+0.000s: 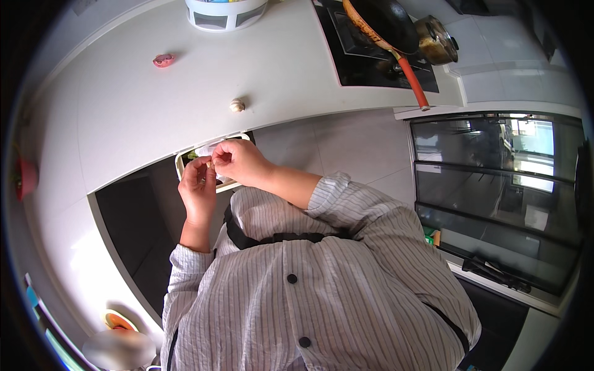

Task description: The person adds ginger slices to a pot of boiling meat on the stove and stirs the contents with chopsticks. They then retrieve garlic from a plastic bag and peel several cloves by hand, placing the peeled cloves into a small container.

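Both hands meet over a waste bin (pixel 226 187) with a pale rim, which sits against the counter's front edge. A small pale piece, probably a garlic clove (pixel 210 164), is pinched between the thumb and fingers of my left hand (pixel 198 188). From the right, the fingertips of my right hand (pixel 243 161) pinch at the same piece; they partly hide it. Beneath the hands, a white plastic liner (pixel 204 150) and some green scraps (pixel 190 156) show inside the bin. On the counter beyond lies a garlic bulb (pixel 237 105).
Farther back on the white counter (pixel 139 116) is a small pinkish-red item (pixel 164 60). A white basket (pixel 226 16) stands behind it. A frying pan (pixel 385 28) and a pot (pixel 436 41) are on the black cooktop (pixel 352 69); the pan's red handle (pixel 413 83) juts over the counter edge.
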### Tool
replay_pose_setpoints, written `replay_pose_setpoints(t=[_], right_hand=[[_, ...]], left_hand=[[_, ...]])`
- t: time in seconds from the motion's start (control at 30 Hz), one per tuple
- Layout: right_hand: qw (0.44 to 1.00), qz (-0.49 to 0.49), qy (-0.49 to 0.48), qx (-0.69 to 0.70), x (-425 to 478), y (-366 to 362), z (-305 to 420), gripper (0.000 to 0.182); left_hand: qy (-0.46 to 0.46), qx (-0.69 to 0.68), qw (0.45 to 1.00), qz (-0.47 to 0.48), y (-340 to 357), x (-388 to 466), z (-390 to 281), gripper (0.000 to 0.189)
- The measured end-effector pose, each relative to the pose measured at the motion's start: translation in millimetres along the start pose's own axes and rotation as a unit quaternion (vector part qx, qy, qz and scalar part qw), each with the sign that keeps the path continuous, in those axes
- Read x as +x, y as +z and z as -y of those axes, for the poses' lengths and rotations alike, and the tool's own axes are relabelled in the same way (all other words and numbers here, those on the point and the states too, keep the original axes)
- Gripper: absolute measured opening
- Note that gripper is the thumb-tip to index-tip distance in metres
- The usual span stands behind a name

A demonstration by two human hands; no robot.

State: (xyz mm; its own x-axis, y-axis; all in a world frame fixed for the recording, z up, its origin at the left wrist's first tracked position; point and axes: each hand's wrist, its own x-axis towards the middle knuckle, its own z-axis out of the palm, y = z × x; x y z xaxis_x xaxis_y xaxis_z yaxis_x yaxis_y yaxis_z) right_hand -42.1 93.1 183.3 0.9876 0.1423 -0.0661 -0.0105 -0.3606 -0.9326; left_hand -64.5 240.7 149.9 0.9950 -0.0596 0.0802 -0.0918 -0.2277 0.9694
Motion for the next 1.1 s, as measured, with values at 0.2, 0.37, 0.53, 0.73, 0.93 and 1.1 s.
replay_pose_setpoints(t=[0.2,0.37,0.53,0.73,0.93,1.1], right_hand=[[0.998,0.019,0.051,0.011,0.0,-1.8,-7.7,0.014],[0.998,-0.024,-0.036,-0.041,-2.8,1.6,-8.2,0.011],[0.995,-0.025,-0.062,-0.079,-0.2,3.2,-8.0,0.009],[0.994,0.009,-0.098,-0.056,1.7,1.2,-8.5,0.014],[0.987,-0.029,-0.135,-0.081,0.5,1.7,-6.8,0.009],[0.971,-0.042,-0.206,-0.111,-1.6,0.1,-4.7,0.008]], left_hand=[[-0.047,-0.217,0.975,-0.027,-0.1,0.5,0.4,0.015],[-0.148,-0.259,0.954,-0.018,-4.3,1.3,6.2,0.026],[-0.089,-0.207,0.974,-0.006,-1.7,1.2,9.9,0.023],[-0.086,-0.18,0.98,0.004,-4.9,1.7,9.1,0.011],[-0.231,-0.282,0.931,0.018,-9.4,4.2,2.0,0.008],[-0.295,-0.324,0.897,0.056,-12.5,5.5,12.9,0.01]])
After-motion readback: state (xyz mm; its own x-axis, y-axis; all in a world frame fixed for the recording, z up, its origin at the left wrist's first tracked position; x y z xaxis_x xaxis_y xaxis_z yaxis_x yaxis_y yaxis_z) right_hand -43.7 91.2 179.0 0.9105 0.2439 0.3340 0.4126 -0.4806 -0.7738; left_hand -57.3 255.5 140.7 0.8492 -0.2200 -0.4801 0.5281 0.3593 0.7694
